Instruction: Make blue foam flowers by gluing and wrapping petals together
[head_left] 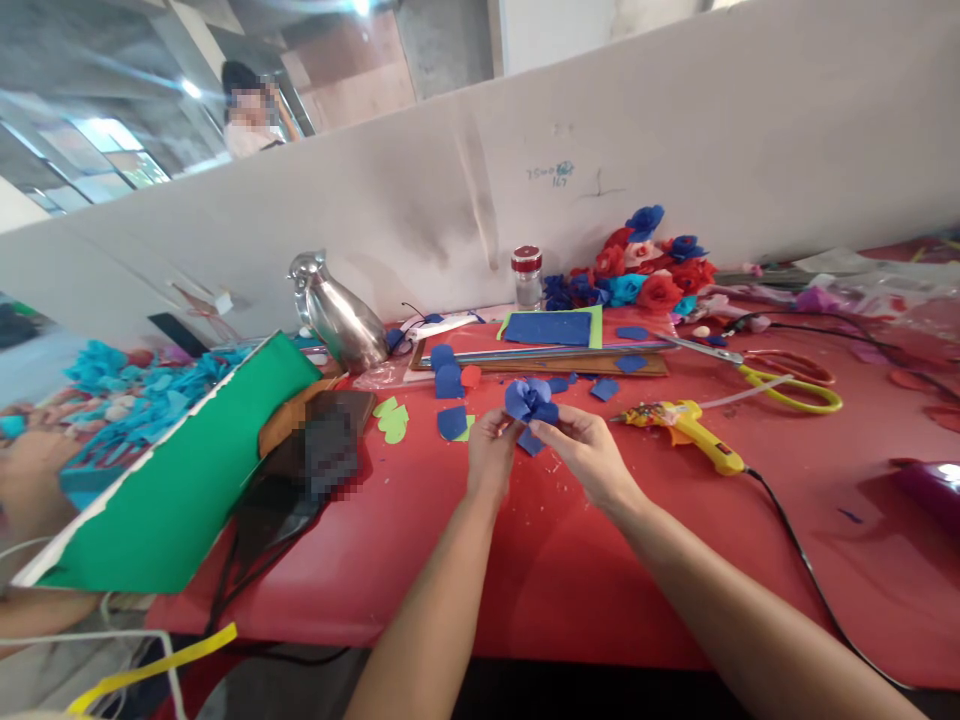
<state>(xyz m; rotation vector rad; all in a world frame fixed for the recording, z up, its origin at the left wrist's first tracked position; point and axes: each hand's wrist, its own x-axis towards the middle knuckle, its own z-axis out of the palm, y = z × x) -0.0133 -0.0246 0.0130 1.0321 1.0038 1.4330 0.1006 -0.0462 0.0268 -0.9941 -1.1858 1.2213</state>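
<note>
A blue paper flower point(529, 399) is held up over the red table point(420, 540), between my two hands. My left hand point(494, 446) pinches it from the lower left, fingers closed at its base. On the other side my right hand point(584, 441) has thumb and fingers pressed together on a dark blue petal at the flower's right edge. Below the flower lies a loose blue petal point(532, 442). More blue petals point(452, 423) and light green pieces point(392, 421) are on the table to the left.
A yellow glue gun point(701, 435) and scissors point(795, 385) lie at right, its cord trailing forward. Behind stand a steel jug point(337, 315), a jar point(528, 280) and paper roses point(660, 290). A green board point(180, 500) leans left. A person point(251, 125) is beyond the partition.
</note>
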